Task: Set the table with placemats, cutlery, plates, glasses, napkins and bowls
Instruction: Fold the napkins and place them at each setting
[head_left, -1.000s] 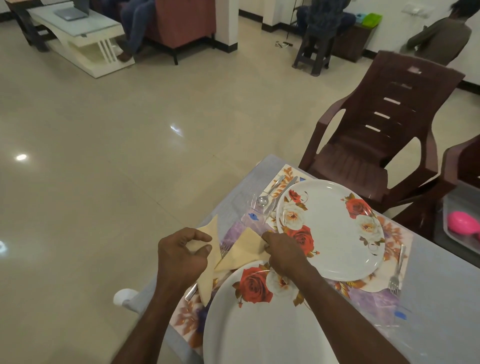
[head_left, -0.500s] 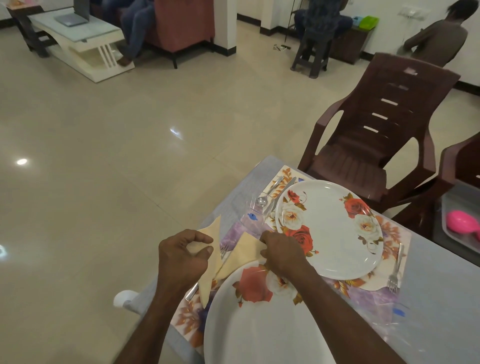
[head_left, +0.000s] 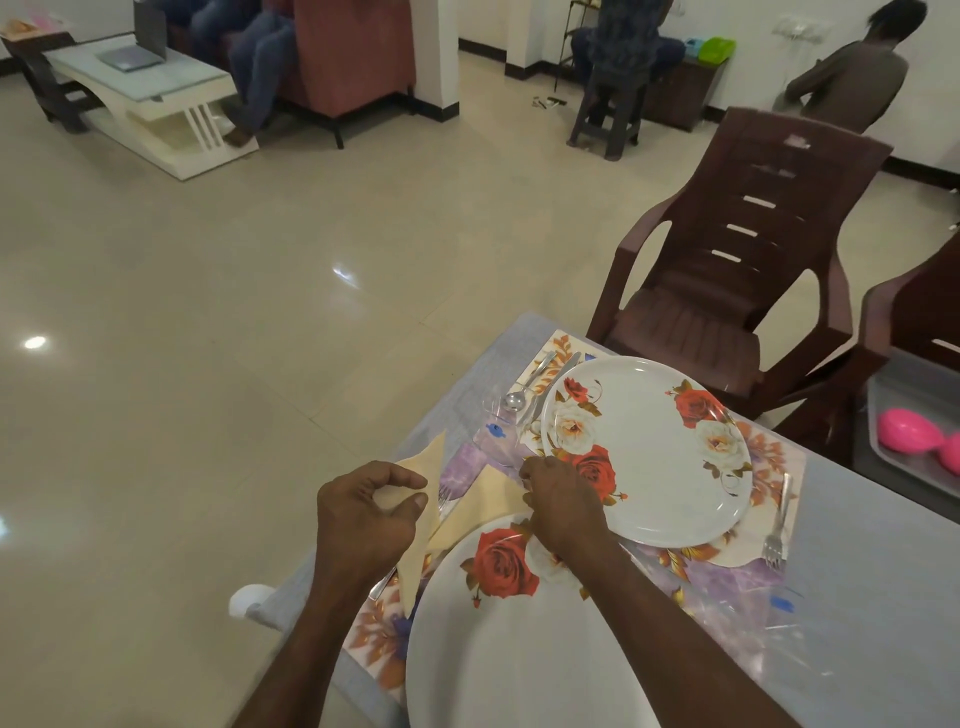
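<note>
Now both hands (head_left: 366, 514) on napkin (head_left: 480, 506)

The near plate (head_left: 519, 649) and far plate (head_left: 644, 452) are white with red and white roses. The napkin (head_left: 483, 506) is pale yellow. The far right chair (head_left: 737, 270) is dark brown.

Left hand (head_left: 366, 512) has loosened on its cream napkin (head_left: 423, 499): thumb and forefinger, pinched shut a second ago, now stand slightly apart around the fold. Right hand (head_left: 563, 501) has crept a little toward the far plate (head_left: 649, 452), covering more of the second napkin (head_left: 480, 506). View tilted slightly downward.
</note>
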